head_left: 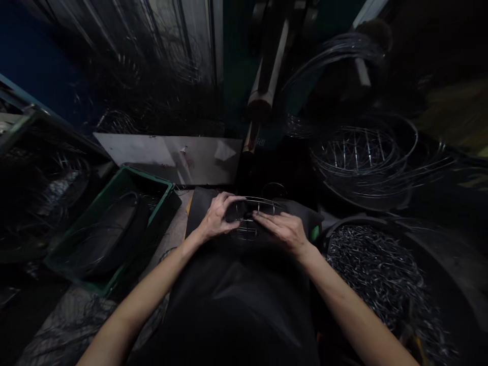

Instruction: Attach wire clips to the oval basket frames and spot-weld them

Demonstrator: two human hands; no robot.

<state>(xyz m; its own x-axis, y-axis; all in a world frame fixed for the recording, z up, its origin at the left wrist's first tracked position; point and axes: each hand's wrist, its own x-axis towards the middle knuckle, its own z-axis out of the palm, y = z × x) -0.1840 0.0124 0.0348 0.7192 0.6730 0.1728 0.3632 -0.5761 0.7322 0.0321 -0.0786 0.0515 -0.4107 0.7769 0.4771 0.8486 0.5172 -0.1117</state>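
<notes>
While held between both hands, shown just above the dark apron (244, 300) in front of the body: a wire frame (263, 199). Gripped at one side by the left hand (216, 216), with thumb and fingers clamped on the edge from above and below, probably to steady the curve. Met from the opposite side by the right hand (284, 230), with fingers stretched out and lying together; cannot tell whether clamped, thumb being out of sight. Apparently kept close to the lap for support; cannot tell whether resting on the apron.

In appearance, thin, bright and open, with a curved rim, short upright bars and straight wires lower down; partly hidden by the fingers.

Further out, to the right, a black tub (452, 287) full of short metal pieces (375, 262), presumably set there for easy reach. Beyond, coils of wire (362, 157), looped and piled. To the left, a green crate (170, 195) with a dark basin (122, 218) leaning inside. Straight ahead, a pale panel (171, 157), apparently placed as a screen.
</notes>
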